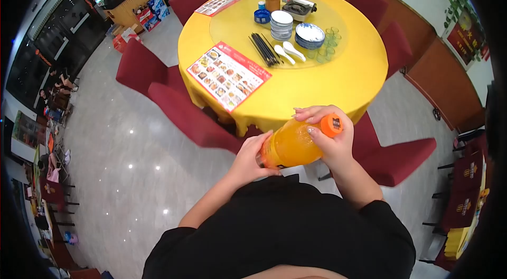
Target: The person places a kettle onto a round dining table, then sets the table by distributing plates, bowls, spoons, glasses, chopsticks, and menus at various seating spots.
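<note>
A large bottle of orange drink (294, 144) with an orange cap is held tilted in front of my body, its cap end up and to the right. My left hand (248, 157) is wrapped round the bottle's lower end. Near the neck, just below the cap, my right hand (334, 139) grips it with the thumb on the near side and the fingers over the top. The cap is on the bottle. Just beyond my hands hangs the front edge of the yellow tablecloth (311, 91) on a round table.
On the table are a menu sheet (228, 75), black chopsticks (264, 49), white spoons (285, 53), stacked bowls (281, 25), plates (310, 36), green glasses (327, 46) and a portable stove (298, 9). Red chairs (187, 115) surround it, one (393, 160) close on my right.
</note>
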